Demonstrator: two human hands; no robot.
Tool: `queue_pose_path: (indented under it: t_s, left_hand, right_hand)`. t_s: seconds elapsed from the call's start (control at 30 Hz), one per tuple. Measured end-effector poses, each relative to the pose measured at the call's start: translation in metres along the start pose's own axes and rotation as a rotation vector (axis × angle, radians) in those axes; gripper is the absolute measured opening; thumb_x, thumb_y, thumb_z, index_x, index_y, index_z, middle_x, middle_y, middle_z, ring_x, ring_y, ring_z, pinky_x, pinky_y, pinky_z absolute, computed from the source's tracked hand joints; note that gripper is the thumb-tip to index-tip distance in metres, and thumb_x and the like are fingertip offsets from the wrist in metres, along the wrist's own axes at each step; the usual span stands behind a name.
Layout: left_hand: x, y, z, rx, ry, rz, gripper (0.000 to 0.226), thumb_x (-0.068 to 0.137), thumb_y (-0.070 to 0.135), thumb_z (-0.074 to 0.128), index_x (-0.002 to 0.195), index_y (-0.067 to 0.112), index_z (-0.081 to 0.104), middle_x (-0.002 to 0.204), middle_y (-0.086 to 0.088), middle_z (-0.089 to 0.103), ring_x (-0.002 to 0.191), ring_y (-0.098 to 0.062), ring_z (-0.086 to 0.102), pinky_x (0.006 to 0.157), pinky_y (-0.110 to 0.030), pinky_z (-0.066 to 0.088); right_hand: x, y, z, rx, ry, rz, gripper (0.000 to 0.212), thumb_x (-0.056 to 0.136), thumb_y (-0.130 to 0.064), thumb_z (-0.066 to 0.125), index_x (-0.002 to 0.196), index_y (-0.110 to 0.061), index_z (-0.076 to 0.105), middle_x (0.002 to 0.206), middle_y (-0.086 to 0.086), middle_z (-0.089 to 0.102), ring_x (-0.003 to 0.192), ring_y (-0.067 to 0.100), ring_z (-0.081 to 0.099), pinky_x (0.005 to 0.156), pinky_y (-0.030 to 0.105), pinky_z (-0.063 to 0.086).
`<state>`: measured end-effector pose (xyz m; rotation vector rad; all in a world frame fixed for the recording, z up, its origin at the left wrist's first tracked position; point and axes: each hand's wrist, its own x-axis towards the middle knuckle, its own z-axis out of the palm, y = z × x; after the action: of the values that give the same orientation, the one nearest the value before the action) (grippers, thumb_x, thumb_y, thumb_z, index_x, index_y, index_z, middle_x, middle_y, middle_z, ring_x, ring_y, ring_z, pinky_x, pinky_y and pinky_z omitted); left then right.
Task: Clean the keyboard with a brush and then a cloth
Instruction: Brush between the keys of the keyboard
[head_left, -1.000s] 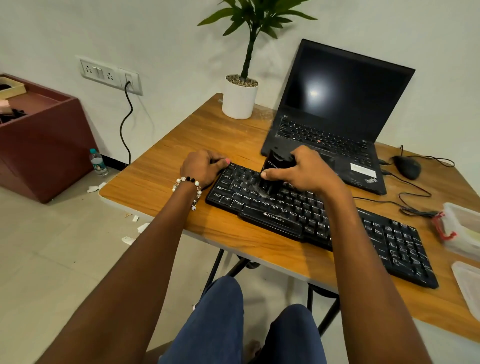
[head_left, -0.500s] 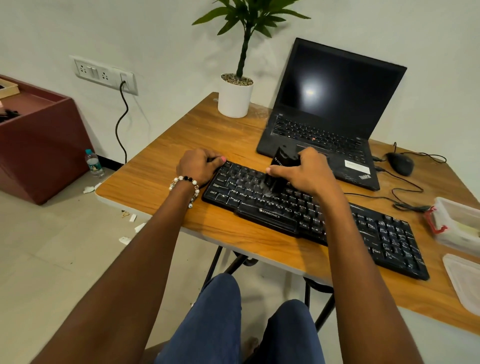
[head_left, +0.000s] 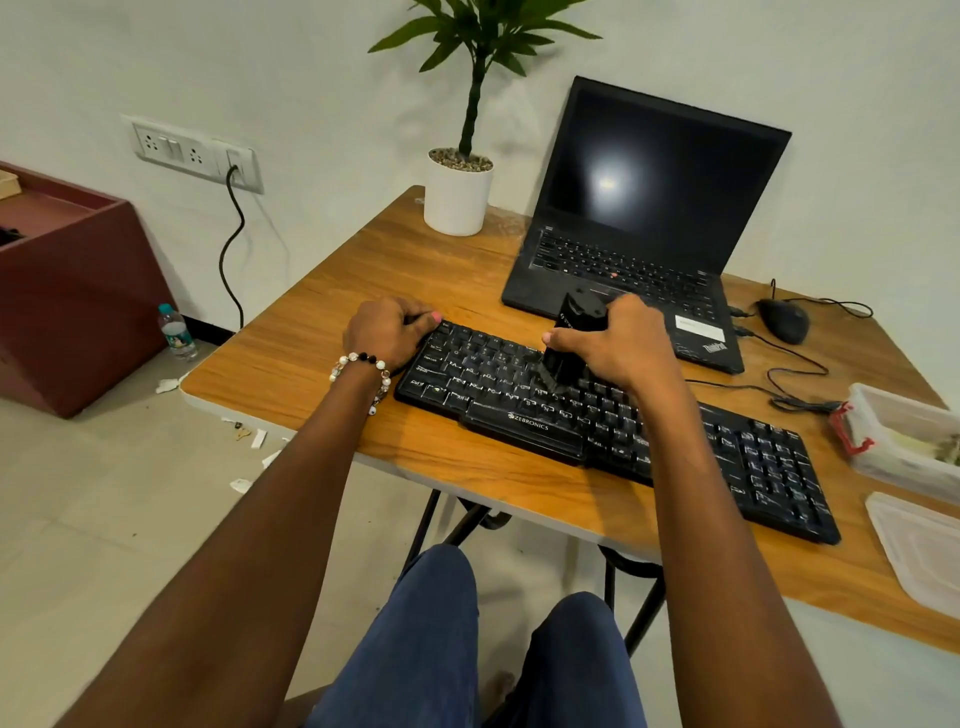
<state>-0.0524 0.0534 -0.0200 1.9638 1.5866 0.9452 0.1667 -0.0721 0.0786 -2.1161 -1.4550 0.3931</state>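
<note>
While my right hand (head_left: 621, 345) gripped the stubby black plastic brush (head_left: 569, 348) at centre frame, bristles down on the long black keyboard (head_left: 613, 421) crossing the wooden table (head_left: 322, 358), my left hand (head_left: 387, 332) curled over the keyboard's upper-left corner, steadying it. I judged the brush light and rigid, best held round its body; the flat keyboard would likely slide if unbraced.
</note>
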Motion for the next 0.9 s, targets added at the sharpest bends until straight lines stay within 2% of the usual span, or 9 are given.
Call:
queue_pose_path:
  t_s: [0.07, 0.13, 0.2, 0.33, 0.4, 0.5, 0.67, 0.8, 0.9]
  left_hand:
    - [0.000, 0.000, 0.000, 0.024, -0.003, -0.012, 0.030, 0.090, 0.049, 0.061, 0.109, 0.030, 0.073, 0.116, 0.008, 0.070, 0.103, -0.016, 0.063, 0.075, -0.029, 0.051]
    - [0.000, 0.000, 0.001, 0.047, -0.005, -0.018, 0.031, 0.089, 0.051, 0.060, 0.110, 0.031, 0.072, 0.115, 0.008, 0.070, 0.102, -0.017, 0.064, 0.073, -0.029, 0.050]
    - [-0.001, 0.000, 0.001, 0.068, -0.002, -0.011, 0.033, 0.090, 0.052, 0.058, 0.112, 0.031, 0.071, 0.116, 0.006, 0.070, 0.102, -0.019, 0.063, 0.074, -0.030, 0.051]
    - [-0.002, 0.003, 0.000, 0.140, -0.008, 0.048, 0.029, 0.095, 0.049, 0.052, 0.114, 0.034, 0.069, 0.114, 0.003, 0.070, 0.098, -0.022, 0.063, 0.068, -0.028, 0.046]
    - [-0.003, 0.005, -0.001, 0.163, -0.017, 0.065, 0.028, 0.096, 0.048, 0.050, 0.113, 0.035, 0.069, 0.110, 0.002, 0.070, 0.093, -0.023, 0.063, 0.064, -0.026, 0.041]
    - [-0.005, 0.007, -0.002, 0.172, -0.010, 0.065, 0.028, 0.097, 0.047, 0.049, 0.112, 0.035, 0.069, 0.105, 0.002, 0.071, 0.085, -0.021, 0.061, 0.062, -0.026, 0.039]
    - [-0.007, 0.009, -0.003, 0.183, -0.003, 0.058, 0.028, 0.097, 0.047, 0.048, 0.112, 0.035, 0.069, 0.106, 0.003, 0.070, 0.082, -0.016, 0.058, 0.060, -0.026, 0.036]
    - [-0.007, 0.010, -0.004, 0.189, -0.011, 0.055, 0.029, 0.098, 0.047, 0.047, 0.113, 0.035, 0.069, 0.107, 0.004, 0.070, 0.090, -0.020, 0.062, 0.062, -0.026, 0.036]
    - [-0.008, 0.012, -0.004, 0.202, -0.011, 0.056, 0.030, 0.098, 0.047, 0.046, 0.114, 0.034, 0.068, 0.107, 0.004, 0.071, 0.089, -0.019, 0.062, 0.062, -0.026, 0.036]
  right_hand:
    - [0.003, -0.005, 0.001, 0.027, 0.057, -0.019, 0.051, 0.075, -0.046, 0.080, 0.098, -0.007, 0.057, 0.092, 0.004, 0.062, 0.082, 0.021, 0.061, 0.071, 0.039, 0.056]
    - [0.003, -0.010, 0.006, 0.190, 0.094, -0.034, 0.038, 0.078, -0.043, 0.079, 0.085, -0.012, 0.058, 0.080, -0.003, 0.060, 0.070, 0.011, 0.057, 0.059, 0.027, 0.047]
    - [0.003, -0.013, 0.016, 0.236, 0.136, -0.054, 0.031, 0.081, -0.042, 0.077, 0.078, -0.016, 0.060, 0.076, -0.004, 0.062, 0.068, 0.009, 0.059, 0.056, 0.023, 0.043]
    - [0.001, -0.008, 0.037, 0.171, 0.169, -0.071, 0.034, 0.085, -0.041, 0.072, 0.090, -0.008, 0.066, 0.084, 0.002, 0.068, 0.079, 0.018, 0.066, 0.063, 0.029, 0.053]
    - [0.003, -0.005, 0.033, 0.138, 0.120, -0.046, 0.036, 0.084, -0.040, 0.072, 0.094, -0.006, 0.064, 0.087, 0.004, 0.067, 0.079, 0.018, 0.065, 0.066, 0.035, 0.057]
    - [0.009, -0.004, 0.017, 0.161, 0.055, -0.017, 0.036, 0.082, -0.037, 0.075, 0.095, -0.006, 0.061, 0.084, 0.002, 0.063, 0.070, 0.013, 0.060, 0.057, 0.028, 0.049]
    - [0.007, -0.006, 0.024, 0.230, 0.214, -0.027, 0.038, 0.082, -0.044, 0.074, 0.081, -0.010, 0.058, 0.076, 0.000, 0.061, 0.071, 0.017, 0.059, 0.054, 0.026, 0.041]
    - [0.000, -0.005, 0.034, 0.174, 0.155, -0.056, 0.036, 0.085, -0.041, 0.072, 0.085, -0.006, 0.063, 0.080, 0.006, 0.066, 0.076, 0.022, 0.066, 0.063, 0.037, 0.054]
    - [0.002, -0.008, 0.020, 0.122, 0.046, -0.037, 0.031, 0.084, -0.037, 0.074, 0.085, -0.011, 0.057, 0.083, 0.003, 0.062, 0.074, 0.016, 0.061, 0.065, 0.035, 0.055]
